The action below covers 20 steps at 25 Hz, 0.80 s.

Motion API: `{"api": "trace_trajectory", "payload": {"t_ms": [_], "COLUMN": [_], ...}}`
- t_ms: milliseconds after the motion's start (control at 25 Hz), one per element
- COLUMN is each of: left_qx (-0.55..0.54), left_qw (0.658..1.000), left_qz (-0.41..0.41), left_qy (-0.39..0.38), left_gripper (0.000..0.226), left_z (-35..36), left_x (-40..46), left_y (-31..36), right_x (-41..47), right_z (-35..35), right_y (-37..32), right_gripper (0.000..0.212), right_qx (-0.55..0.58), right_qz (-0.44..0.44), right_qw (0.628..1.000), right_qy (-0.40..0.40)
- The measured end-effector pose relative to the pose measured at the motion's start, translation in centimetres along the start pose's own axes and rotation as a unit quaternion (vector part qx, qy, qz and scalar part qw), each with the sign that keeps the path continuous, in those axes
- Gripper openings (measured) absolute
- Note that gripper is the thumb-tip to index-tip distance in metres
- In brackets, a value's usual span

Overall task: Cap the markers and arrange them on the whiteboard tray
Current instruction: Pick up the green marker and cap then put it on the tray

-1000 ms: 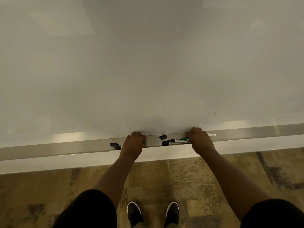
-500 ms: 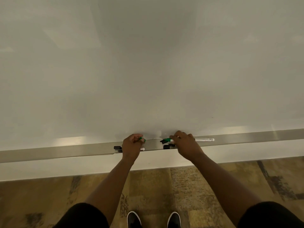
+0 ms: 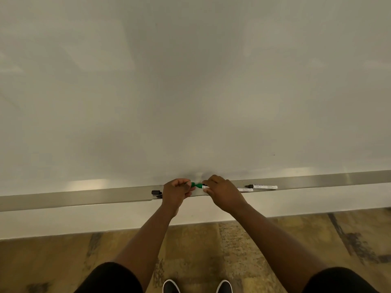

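My left hand [image 3: 177, 190] is closed around a green cap [image 3: 193, 184], most of it hidden in the fingers. My right hand [image 3: 224, 192] grips a white marker with a green tip [image 3: 201, 186], and the tip meets the cap between the two hands, just above the metal whiteboard tray [image 3: 84, 198]. On the tray to the right lie two uncapped white markers: one [image 3: 245, 189] partly behind my right hand, the other [image 3: 262, 186] with its dark tip pointing left. Two black caps [image 3: 156, 192] lie on the tray left of my left hand.
The whiteboard [image 3: 190, 92] fills the upper view, blank. Below the tray runs a white ledge [image 3: 63, 220], then patterned carpet [image 3: 211, 250] with my shoes at the bottom edge.
Both hands picked up from the tray and came together at the middle: the left with the green cap, the right with the green marker. The tip now meets the cap.
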<state>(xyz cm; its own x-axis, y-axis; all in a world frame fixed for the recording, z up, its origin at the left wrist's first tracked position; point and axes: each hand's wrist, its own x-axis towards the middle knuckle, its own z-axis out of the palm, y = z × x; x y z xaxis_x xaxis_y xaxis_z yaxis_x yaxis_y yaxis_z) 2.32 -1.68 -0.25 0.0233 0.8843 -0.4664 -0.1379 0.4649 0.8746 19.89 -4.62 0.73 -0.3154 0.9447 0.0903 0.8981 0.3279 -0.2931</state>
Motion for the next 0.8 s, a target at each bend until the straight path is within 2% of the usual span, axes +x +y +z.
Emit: {"api": "trace_trajectory", "payload": {"t_ms": [160, 360, 480, 640, 800], "left_qx": [0.051, 0.114, 0.144, 0.225, 0.277], "left_qw": [0.998, 0.992, 0.987, 0.968, 0.947], "left_qz": [0.008, 0.026, 0.047, 0.100, 0.155], "left_qy": [-0.032, -0.049, -0.056, -0.058, -0.051], "left_gripper": [0.009, 0.007, 0.010, 0.012, 0.014], "left_z": [-0.7, -1.9, -2.9, -3.7, -3.7], "left_x": [0.0, 0.4, 0.8, 1.0, 1.4], "left_y": [0.1, 0.7, 1.2, 1.5, 1.0], "right_x": [0.2, 0.7, 0.9, 1.2, 1.3], "right_z": [0.2, 0.1, 0.0, 0.1, 0.7], "right_y": [-1.0, -1.9, -2.3, -3.0, -3.3], "right_gripper": [0.027, 0.030, 0.029, 0.031, 0.031], "right_qx": [0.016, 0.100, 0.093, 0.030, 0.038], "right_qz": [0.023, 0.054, 0.060, 0.079, 0.094], "right_qw": [1.000, 0.993, 0.993, 0.995, 0.994], "right_qy": [-0.011, -0.038, -0.044, -0.044, -0.035]}}
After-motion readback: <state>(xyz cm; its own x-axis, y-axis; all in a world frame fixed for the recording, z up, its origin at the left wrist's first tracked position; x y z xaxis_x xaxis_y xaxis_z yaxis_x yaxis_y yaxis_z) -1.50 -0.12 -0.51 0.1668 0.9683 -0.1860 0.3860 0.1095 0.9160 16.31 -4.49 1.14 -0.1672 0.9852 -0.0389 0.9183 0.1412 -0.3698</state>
